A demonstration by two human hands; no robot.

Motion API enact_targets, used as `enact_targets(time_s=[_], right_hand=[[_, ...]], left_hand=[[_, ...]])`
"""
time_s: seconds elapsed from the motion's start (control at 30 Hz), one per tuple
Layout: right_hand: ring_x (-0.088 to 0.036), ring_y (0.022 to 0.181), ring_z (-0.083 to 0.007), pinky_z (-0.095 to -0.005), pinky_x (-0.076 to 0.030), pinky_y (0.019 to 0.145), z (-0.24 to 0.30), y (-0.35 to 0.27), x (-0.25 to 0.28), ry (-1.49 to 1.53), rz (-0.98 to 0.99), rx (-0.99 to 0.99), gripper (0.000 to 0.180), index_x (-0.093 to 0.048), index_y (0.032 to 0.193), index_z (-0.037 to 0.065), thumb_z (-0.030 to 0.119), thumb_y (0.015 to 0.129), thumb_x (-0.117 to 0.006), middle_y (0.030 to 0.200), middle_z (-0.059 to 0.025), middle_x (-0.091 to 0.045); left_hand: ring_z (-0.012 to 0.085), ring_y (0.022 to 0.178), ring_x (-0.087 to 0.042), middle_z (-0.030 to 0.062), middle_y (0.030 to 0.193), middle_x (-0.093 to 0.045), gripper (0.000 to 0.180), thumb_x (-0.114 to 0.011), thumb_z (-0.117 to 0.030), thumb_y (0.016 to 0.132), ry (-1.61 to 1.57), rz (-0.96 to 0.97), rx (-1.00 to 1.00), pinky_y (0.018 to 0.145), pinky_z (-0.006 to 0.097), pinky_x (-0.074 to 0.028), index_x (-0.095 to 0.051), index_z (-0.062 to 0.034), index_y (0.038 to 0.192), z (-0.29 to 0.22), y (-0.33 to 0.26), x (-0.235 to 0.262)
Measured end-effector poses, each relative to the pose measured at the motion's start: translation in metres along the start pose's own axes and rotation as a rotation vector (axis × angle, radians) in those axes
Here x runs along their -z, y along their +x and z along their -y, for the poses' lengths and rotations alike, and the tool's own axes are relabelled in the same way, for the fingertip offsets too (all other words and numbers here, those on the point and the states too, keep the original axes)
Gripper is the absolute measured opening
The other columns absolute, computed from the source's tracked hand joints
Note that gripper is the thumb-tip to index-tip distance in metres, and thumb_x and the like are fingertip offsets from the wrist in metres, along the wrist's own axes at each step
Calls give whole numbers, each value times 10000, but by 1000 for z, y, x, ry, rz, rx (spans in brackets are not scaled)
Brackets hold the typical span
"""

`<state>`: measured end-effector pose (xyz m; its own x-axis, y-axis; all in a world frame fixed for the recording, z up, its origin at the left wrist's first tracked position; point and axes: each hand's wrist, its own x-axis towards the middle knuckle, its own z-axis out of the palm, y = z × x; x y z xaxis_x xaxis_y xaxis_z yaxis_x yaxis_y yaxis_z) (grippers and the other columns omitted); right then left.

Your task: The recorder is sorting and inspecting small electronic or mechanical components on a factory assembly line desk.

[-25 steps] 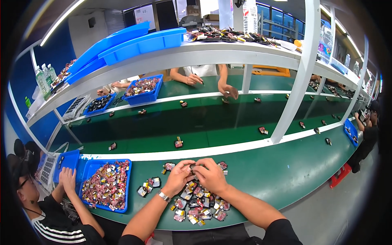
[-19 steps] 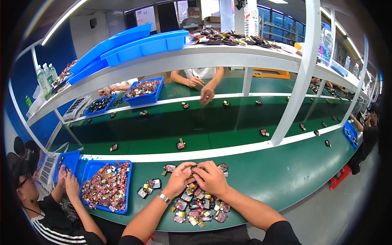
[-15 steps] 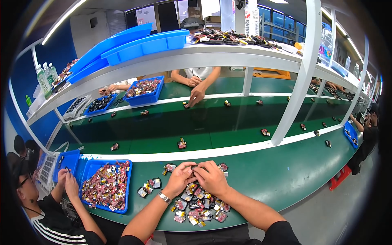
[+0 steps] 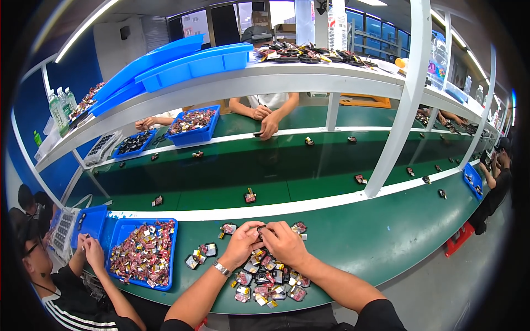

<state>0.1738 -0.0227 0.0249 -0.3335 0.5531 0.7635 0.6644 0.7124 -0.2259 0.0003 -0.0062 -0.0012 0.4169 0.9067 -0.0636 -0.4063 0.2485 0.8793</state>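
Two bare hands busy: left hand [image 4: 243,246] and right hand [image 4: 282,244] both pinch one small dark part [image 4: 260,230], mostly hidden, at the far end of a loose black-and-red electronics pile [image 4: 270,277] near the glossy green surface's front edge [image 4: 287,312].

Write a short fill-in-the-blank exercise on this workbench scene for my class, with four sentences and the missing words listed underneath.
1. A metal wristband is worn on the person's ____ wrist.
2. The person's left hand and right hand hold a small dark part above a worktop coloured ____.
3. The tray full of parts, to the left of the person's forearms, is coloured ____.
4. A red stool stands toward the picture's ____ edge.

Missing words: left; green; blue; right.
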Motion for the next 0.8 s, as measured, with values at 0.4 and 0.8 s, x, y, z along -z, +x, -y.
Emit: enact_targets(time_s=[0.4,0.8], right_hand=[[-583,784,-222,-323,-505,641,-2,0,-2,-3,-32,-10,140,-654,885,33,47,753,-695,875,-64,-581],[-593,764,-215,-331,-500,605,0,1,1,-80,-58,21,107,-647,859,33,75,767,-682,902,-65,-603]], left_hand=[[147,1055,-602,67,1119,-602,276,-428,-23,979,15,1,8,924,327,-535,-456,-24,1254,-3,-1,-5],[164,1066,-606,82,1138,-609,261,-443,-49,988,-13,-20,-32,925,349,-541,-454,-11,1246,0,0,-5]])
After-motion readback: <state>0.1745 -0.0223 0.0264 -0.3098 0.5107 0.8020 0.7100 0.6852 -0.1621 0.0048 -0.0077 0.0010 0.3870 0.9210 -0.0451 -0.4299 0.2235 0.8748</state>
